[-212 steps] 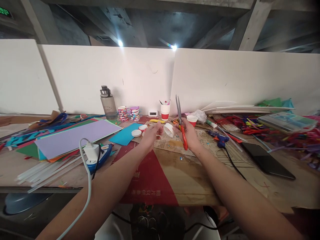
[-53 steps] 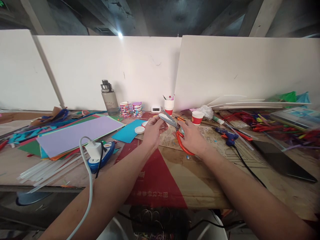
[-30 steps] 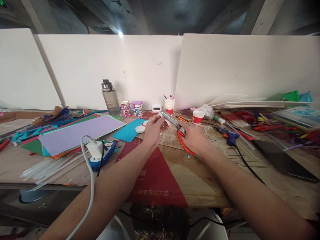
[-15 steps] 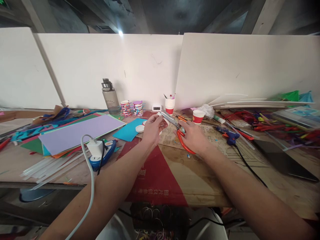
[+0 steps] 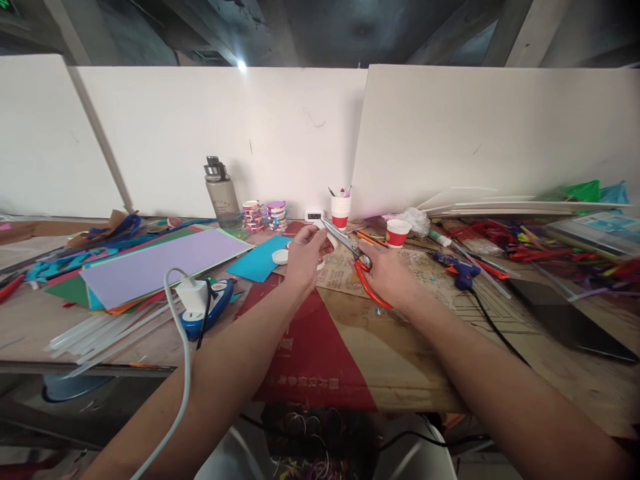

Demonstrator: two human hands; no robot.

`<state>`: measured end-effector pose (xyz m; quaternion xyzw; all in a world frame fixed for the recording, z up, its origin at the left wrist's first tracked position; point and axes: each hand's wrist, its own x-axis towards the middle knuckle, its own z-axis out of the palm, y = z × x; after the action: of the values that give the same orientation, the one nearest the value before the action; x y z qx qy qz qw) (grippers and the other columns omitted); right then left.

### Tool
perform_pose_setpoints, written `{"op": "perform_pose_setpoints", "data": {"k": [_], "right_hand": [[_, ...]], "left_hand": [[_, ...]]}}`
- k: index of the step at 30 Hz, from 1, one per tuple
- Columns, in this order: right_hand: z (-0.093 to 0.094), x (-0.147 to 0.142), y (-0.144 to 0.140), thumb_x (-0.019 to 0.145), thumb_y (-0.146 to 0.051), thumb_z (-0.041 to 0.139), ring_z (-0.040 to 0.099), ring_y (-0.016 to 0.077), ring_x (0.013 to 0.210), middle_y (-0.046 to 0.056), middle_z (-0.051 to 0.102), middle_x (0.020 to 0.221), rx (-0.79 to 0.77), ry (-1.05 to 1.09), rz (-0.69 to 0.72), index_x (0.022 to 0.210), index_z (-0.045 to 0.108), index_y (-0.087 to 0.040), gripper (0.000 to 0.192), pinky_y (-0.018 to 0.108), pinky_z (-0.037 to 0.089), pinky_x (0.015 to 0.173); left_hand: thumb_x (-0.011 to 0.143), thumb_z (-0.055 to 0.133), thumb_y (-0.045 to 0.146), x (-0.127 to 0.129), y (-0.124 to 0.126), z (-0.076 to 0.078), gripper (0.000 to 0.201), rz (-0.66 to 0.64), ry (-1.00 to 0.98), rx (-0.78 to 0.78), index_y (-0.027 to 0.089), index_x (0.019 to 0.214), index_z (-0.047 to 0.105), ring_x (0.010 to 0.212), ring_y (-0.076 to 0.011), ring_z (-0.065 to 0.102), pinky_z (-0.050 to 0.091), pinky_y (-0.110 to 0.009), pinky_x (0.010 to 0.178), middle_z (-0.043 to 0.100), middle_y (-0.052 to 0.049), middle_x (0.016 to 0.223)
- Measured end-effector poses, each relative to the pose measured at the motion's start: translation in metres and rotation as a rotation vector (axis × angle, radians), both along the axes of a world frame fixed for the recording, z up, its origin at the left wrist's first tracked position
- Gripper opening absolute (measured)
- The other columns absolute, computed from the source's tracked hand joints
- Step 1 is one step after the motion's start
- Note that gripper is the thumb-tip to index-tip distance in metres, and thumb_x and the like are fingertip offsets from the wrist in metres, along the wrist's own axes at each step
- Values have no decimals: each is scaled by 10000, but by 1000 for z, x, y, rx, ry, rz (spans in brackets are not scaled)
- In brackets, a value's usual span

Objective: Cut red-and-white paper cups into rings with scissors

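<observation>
My right hand (image 5: 387,270) is wrapped around the orange handles of a pair of scissors (image 5: 341,236), whose metal blades point up and left toward my other hand. Fingers of my left hand (image 5: 305,257) are pinched on a small white paper piece (image 5: 332,244), mostly covered by the fingers and blades. White round pieces (image 5: 280,257) lie just left of that hand, on the edge of a blue sheet (image 5: 257,260). Both hands are over the brown and red cardboard (image 5: 320,347).
At the back stand a bottle (image 5: 223,200), decorated cups (image 5: 253,217), a small clock (image 5: 314,215) and stacked paper cups with pens (image 5: 341,212). A red-and-white cup (image 5: 398,232) and a blue glue gun (image 5: 464,273) are at right. A power strip (image 5: 215,310) sits left.
The scissor blades have shifted slightly relative to the white paper piece, which now shows less. Both hands stay in nearly the same place.
</observation>
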<state>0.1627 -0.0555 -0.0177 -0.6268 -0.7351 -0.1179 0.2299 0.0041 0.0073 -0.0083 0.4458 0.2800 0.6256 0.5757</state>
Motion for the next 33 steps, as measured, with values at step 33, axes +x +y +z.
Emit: {"op": "perform_pose_setpoints", "data": {"k": [33], "right_hand": [[7,-6,-4,945,-253,469,654,286,1058,139,681,1260,-71,-83,-121,1358,597,-184,438,348,473,861]], "left_hand": [[700,802,180,-3,2,8,262,-21,-151,-102,165,652,545,518,-75,562,393,-200,503,591,33,559]]}}
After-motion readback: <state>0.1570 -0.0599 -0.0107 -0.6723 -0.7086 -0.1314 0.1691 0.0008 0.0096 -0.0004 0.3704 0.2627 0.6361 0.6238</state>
